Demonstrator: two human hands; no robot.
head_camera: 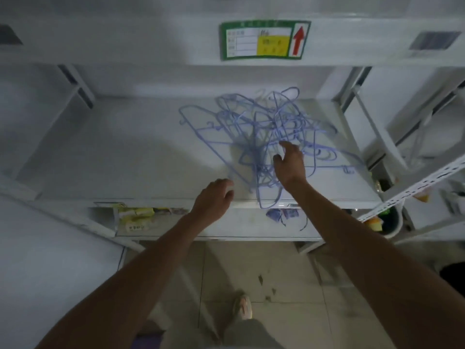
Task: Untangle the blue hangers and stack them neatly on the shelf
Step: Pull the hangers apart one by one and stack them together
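Observation:
A tangled heap of thin blue wire hangers (264,132) lies on the right half of the white shelf (113,152), some loops hanging over its front edge. My right hand (289,165) reaches into the near side of the heap with fingers spread, touching the wires; whether it grips one I cannot tell. My left hand (214,200) hovers at the shelf's front edge, just left of the heap, fingers loosely curled with nothing visibly in them.
An upper shelf beam with a green label (264,40) overhangs the far side. A lower shelf holds yellow packets (136,215) and small blue items (279,214). A white slotted upright (412,187) leans at the right. Tiled floor (289,273) lies below.

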